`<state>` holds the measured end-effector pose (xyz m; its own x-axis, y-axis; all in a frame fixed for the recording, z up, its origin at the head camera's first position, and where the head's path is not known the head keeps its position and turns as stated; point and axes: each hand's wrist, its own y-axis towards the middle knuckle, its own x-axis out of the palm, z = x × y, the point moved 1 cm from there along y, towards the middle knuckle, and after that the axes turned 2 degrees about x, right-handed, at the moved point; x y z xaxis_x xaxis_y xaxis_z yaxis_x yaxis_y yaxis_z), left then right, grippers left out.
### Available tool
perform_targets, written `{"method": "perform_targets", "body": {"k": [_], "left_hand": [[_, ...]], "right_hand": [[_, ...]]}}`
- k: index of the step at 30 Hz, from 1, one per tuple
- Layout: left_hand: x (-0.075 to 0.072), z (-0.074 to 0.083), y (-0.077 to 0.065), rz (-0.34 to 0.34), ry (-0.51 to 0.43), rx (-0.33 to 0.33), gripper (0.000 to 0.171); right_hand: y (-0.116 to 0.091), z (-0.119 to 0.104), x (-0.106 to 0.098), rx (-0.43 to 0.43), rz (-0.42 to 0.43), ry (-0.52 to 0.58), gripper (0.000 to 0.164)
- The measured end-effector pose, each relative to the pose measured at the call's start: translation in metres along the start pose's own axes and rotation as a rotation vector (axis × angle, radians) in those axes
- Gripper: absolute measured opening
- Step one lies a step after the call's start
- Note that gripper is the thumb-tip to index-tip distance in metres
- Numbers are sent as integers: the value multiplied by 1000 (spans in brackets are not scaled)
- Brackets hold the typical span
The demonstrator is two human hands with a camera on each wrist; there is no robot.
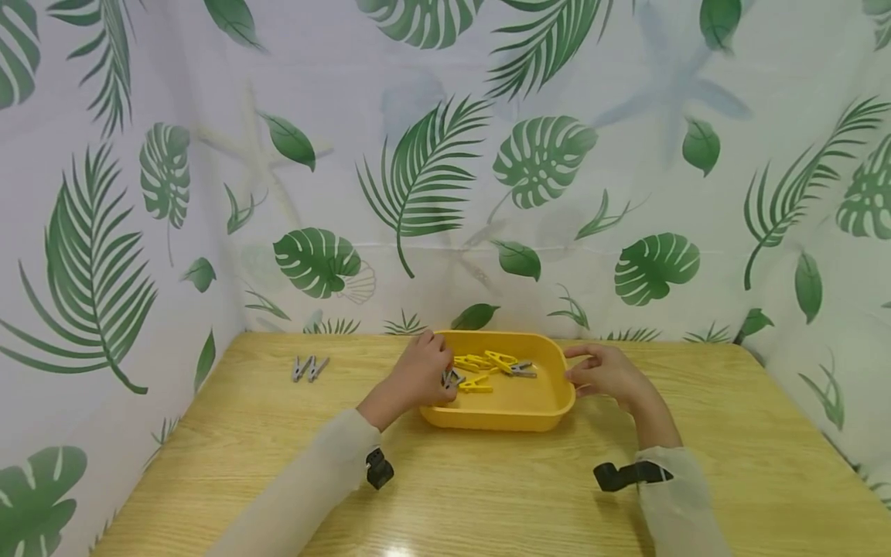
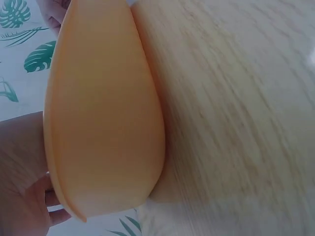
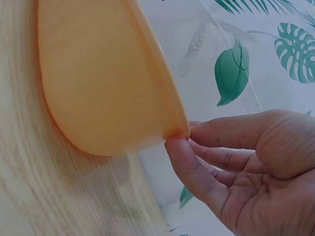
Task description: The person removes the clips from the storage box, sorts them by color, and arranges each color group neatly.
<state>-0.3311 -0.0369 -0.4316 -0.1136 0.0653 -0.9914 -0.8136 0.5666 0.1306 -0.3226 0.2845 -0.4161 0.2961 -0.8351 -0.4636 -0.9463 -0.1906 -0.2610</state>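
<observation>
A yellow plastic basin (image 1: 497, 420) stands on the table with yellow clothespins (image 1: 476, 384) and a grey clothespin (image 1: 524, 370) inside. My left hand (image 1: 423, 371) reaches over the basin's left rim, its fingers and thumb curled about a grey clothespin (image 1: 451, 379) low inside the basin. In the left wrist view the left hand (image 2: 22, 172) appears behind the basin wall, which hides the fingertips. At the opposite end my right hand (image 1: 605, 373) grips the rim; the right wrist view shows the thumb (image 3: 184, 160) and index finger pinching the edge.
Two grey clothespins (image 1: 309, 368) lie on the wood-grain table (image 1: 459, 487) left of the basin. A leaf-patterned sheet (image 1: 431, 302) hangs right behind the table and along its sides. Each wrist carries a black strap-on camera (image 1: 629, 474).
</observation>
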Motion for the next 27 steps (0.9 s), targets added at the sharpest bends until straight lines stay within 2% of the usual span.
{"method": "perform_targets", "body": {"k": [10, 15, 22, 27], "left_hand": [[9, 4, 10, -127, 107, -24, 34], [9, 5, 12, -145, 141, -36, 33], [10, 5, 13, -154, 91, -30, 34], [13, 4, 14, -142, 90, -27, 36]], "right_hand": [[-2, 1, 2, 3, -8, 0, 54], [0, 1, 1, 7, 3, -11, 52], [1, 1, 0, 5, -5, -7, 53], [1, 2, -1, 5, -6, 0, 53]]}}
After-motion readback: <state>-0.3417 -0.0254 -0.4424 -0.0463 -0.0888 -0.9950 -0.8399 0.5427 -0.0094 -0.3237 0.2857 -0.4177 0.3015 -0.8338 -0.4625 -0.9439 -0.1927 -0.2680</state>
